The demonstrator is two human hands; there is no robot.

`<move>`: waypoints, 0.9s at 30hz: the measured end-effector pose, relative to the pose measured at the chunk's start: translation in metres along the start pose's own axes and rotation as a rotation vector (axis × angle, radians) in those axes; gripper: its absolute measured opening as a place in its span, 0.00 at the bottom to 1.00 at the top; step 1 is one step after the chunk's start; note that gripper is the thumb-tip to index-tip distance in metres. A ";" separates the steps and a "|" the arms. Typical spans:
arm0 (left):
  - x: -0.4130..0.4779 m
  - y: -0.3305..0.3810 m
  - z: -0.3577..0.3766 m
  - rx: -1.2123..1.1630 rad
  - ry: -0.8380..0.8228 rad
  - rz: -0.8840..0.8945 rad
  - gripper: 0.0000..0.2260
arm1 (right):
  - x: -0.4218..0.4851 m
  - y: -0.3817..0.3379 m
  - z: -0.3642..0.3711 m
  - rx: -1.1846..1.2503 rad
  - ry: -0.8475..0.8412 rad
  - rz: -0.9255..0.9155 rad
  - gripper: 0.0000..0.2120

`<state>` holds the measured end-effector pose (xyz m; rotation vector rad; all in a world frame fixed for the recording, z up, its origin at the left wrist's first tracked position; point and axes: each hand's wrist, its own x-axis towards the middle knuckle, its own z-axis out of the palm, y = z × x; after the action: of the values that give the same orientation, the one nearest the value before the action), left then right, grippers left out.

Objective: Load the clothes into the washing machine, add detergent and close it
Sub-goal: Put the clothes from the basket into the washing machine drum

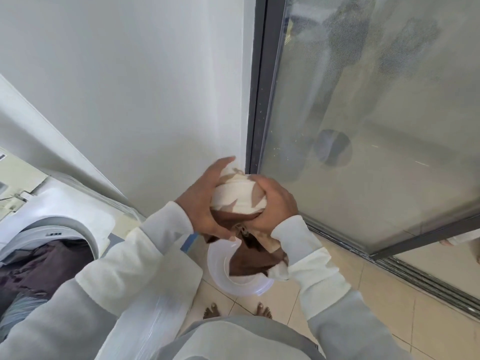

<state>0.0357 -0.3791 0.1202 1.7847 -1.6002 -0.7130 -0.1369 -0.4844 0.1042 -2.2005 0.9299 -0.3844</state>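
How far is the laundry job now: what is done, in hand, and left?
Done: purple clothes lie in the open washer. In hand: the left hand and right hand grip a cream-and-brown cloth over a plastic tub. Left: load this cloth, add detergent (none visible), close the washer.

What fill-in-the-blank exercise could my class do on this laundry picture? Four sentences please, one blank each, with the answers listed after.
1. The cream-and-brown cloth is gripped by ____ (a number) hands, the left hand and the right hand.
2. The washing machine stands to the person's ____.
3. The clothes seen lying inside it show that its top is ____.
4. The feet on the floor tiles are ____.

Missing words: two; left; open; bare.
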 end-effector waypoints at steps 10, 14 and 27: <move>-0.005 -0.001 0.012 -0.248 0.428 -0.222 0.26 | 0.001 0.018 -0.032 0.183 -0.233 -0.095 0.56; -0.006 0.004 0.019 -0.540 0.500 -0.174 0.31 | -0.001 0.034 -0.010 0.513 -0.264 -0.091 0.58; 0.008 -0.006 0.003 -0.332 -0.046 -0.124 0.61 | 0.007 0.004 -0.018 0.064 0.004 0.013 0.36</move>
<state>0.0387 -0.3869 0.1136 1.6405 -1.3169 -1.0203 -0.1430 -0.5008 0.1138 -2.1352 0.9204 -0.4071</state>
